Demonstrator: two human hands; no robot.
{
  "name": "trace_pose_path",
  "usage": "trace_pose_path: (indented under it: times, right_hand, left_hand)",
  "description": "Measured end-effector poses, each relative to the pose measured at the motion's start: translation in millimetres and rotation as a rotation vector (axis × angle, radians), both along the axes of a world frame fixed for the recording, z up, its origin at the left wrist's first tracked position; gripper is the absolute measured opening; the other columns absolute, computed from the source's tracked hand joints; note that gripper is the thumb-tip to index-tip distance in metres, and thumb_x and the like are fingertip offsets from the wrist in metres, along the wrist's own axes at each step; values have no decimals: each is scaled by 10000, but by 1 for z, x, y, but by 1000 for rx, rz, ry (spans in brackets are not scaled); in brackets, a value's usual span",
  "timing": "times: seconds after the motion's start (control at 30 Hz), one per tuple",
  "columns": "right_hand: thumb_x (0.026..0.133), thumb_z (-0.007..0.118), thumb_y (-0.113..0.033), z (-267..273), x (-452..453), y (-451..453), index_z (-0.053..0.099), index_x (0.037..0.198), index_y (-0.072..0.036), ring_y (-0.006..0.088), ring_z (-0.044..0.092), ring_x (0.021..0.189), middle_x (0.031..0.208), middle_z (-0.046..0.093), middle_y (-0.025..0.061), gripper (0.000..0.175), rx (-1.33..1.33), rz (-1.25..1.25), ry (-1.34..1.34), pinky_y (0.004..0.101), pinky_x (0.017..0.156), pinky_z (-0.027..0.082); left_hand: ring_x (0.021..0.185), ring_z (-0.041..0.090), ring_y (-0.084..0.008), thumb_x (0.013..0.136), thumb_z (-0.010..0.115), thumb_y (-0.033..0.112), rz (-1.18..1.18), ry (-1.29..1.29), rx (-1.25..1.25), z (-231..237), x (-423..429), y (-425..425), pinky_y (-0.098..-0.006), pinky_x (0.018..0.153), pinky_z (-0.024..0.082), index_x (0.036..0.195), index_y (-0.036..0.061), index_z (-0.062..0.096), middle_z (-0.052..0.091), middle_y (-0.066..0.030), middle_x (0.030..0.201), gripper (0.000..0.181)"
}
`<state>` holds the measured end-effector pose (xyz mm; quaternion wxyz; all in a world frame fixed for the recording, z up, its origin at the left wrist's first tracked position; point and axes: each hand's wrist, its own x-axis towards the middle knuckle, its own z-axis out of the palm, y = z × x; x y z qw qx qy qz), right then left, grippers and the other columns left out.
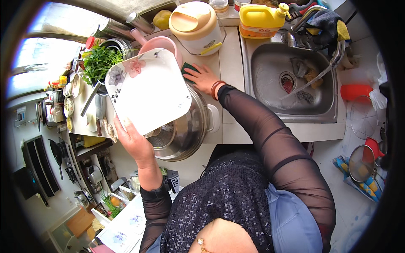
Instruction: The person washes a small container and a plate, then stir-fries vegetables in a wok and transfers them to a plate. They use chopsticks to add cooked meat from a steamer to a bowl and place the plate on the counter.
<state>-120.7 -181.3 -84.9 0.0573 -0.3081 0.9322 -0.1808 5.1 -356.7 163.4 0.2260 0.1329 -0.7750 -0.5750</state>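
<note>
My left hand (134,142) holds a white square plate (152,95) with floral decoration by its near edge, above a stainless steel pot (193,126). Part of the pot and of a pink plastic dipper (164,44) is hidden by the plate. To the right of the plate, my right hand (202,77) lies with fingers spread on a dark green scouring pad (189,70) on the tiled counter. Whether its fingers grip the pad I cannot tell. Water runs from the faucet (337,58) into the steel sink (332,110) on the right.
A lidded cream bucket (196,28) and a yellow detergent bottle (262,20) stand at the back. Leafy greens (101,61), a cleaver (100,110) and bowls (77,85) are on the left counter. Cloths (326,27) hang over the faucet. A strainer (361,163) is at the right.
</note>
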Motion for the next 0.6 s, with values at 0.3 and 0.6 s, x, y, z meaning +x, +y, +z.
trace_pose_path:
  times: [0.3, 0.6]
  right_hand:
    - [941, 469, -272, 0, 9, 60, 331, 1454, -193, 265, 197, 1420, 1528, 282, 3, 537, 30, -272, 118, 474, 1151, 167]
    - [935, 500, -280, -4, 3, 99, 342, 1441, -125, 286, 215, 1417, 1531, 269, 51, 553, 121, -548, 147, 435, 1152, 191]
  left_hand:
    - [1079, 549, -191, 1011, 367, 143, -94, -103, -119, -8, 9, 14, -302, 946, 418, 1320, -72, 427, 566, -146, 1211, 380]
    - [1079, 551, -213, 1008, 365, 145, -131, -130, -215, -5, 17, 26, -316, 949, 413, 1304, -81, 440, 573, -163, 1199, 380]
